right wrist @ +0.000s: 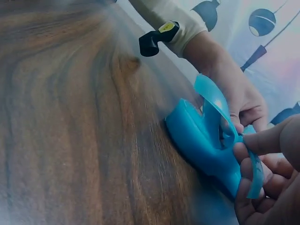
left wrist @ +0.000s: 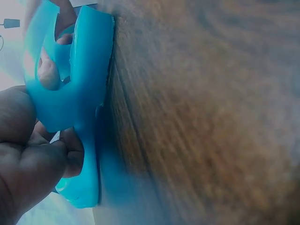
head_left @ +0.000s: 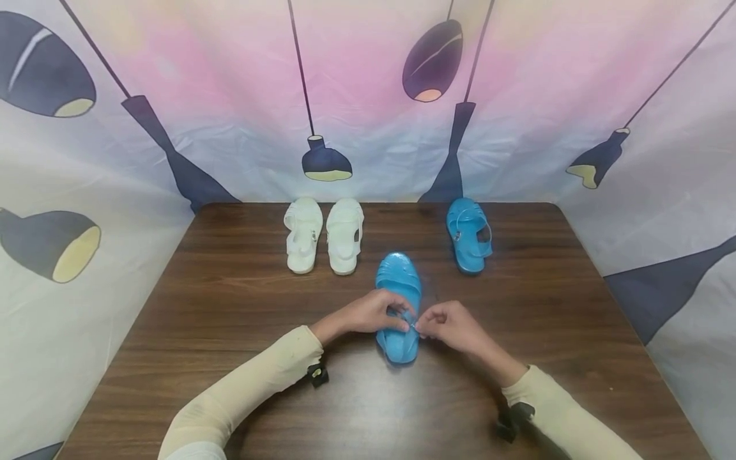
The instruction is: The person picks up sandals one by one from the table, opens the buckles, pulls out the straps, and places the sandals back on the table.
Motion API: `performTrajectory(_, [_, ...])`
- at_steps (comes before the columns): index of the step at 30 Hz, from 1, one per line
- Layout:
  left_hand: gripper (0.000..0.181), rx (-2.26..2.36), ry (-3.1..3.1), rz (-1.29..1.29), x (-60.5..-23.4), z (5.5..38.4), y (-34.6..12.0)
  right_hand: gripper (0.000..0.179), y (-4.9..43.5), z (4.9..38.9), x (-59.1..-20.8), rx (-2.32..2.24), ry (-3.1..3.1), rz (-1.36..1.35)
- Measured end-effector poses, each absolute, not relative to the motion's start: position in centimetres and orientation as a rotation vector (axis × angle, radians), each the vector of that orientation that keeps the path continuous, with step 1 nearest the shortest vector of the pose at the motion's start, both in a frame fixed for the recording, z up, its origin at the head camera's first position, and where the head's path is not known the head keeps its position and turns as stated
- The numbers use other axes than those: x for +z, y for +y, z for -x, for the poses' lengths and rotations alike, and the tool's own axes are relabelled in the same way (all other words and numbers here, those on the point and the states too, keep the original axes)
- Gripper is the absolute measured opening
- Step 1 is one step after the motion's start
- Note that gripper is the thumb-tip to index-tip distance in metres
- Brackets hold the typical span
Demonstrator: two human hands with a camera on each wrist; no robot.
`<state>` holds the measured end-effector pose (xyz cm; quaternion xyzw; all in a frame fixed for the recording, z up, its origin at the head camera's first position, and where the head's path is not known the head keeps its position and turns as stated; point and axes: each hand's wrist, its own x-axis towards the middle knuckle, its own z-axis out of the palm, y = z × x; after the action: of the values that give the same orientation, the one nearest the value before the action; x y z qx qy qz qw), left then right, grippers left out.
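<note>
A blue sandal stands on the table, its toe pointing away from me. My left hand reaches over its left side and pinches the strap by the small buckle, as the right wrist view shows from across. From the right side my right hand pinches the ankle strap between thumb and fingers, close to the buckle. The strap's loose end hangs down past the right fingers. In the left wrist view the sandal's heel is near, and the fingers partly hide the buckle area.
Two white sandals stand side by side at the back left of the brown wooden table. Another blue sandal is at the back right. Behind the table hangs a cloth printed with lamps.
</note>
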<state>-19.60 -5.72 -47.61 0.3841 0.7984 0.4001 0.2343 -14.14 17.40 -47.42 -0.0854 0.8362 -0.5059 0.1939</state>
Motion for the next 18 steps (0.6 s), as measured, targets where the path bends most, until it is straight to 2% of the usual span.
performTrajectory(12, [0.021,1.095,2.211,-1.041,-47.7,19.5,-5.6,0.023,18.3,13.9,-48.0,-1.360,2.327,0.191])
performTrajectory(18, [0.024,1.086,2.220,-1.024,-47.5,19.4,-5.6,0.020,18.2,13.9,-48.1,-1.412,2.305,0.189])
